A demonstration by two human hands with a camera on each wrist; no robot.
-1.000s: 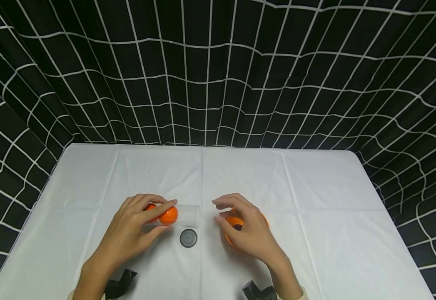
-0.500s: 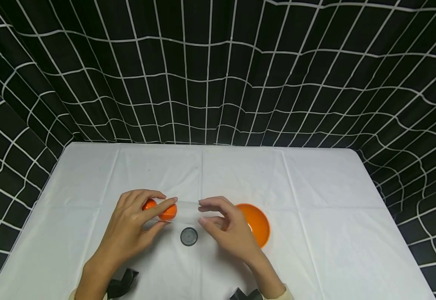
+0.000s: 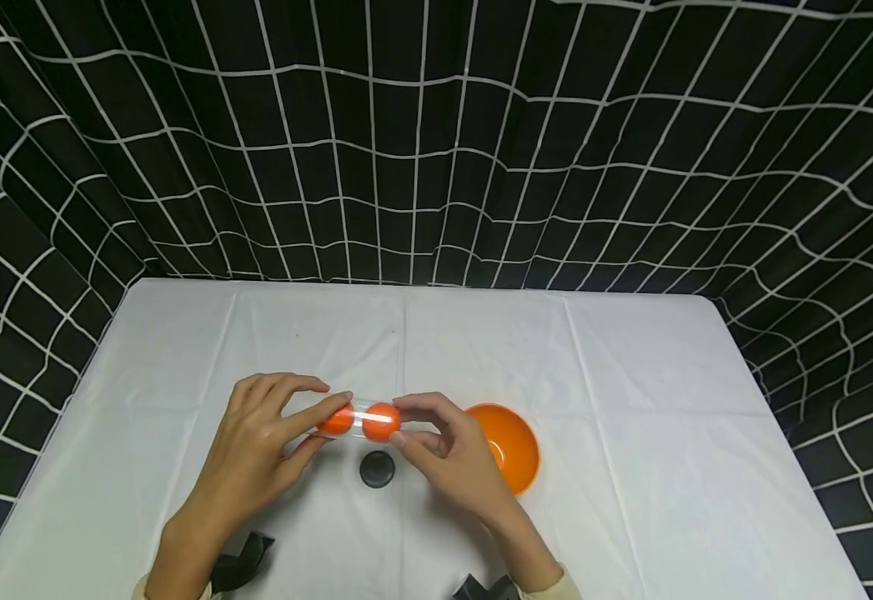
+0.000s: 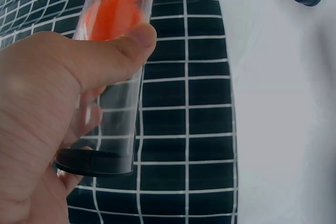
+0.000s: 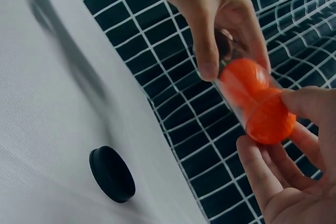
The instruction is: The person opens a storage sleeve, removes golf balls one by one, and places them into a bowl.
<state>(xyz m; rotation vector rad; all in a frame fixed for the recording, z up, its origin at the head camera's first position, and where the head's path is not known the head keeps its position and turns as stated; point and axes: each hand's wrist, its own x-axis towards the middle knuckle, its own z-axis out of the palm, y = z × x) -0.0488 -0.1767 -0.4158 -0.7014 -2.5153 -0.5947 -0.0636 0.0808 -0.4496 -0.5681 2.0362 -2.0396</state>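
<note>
My left hand (image 3: 259, 446) grips a clear plastic tube (image 4: 118, 124) that has a black cap (image 4: 94, 162) on its closed end. Inside sit two glossy orange balls, one (image 3: 337, 421) beside the left fingertips and the other (image 3: 381, 422) at the open right end. There my right hand (image 3: 451, 450) has its thumb and fingers around the end ball, which bulges out at the tube's mouth in the right wrist view. On the cloth just below the tube lies a loose black cap (image 3: 378, 469).
An orange bowl (image 3: 519, 450) stands right behind the right hand, partly covered by it. White cloth (image 3: 669, 467) covers the table. Dark curtains (image 3: 436, 183) with a white grid rise behind and at both sides. Black wrist devices (image 3: 244, 562) sit under the forearms.
Both balls have slid right along the tube, to its mouth. My right hand has come left from over the bowl to the tube's open end; my left hand keeps its grip.
</note>
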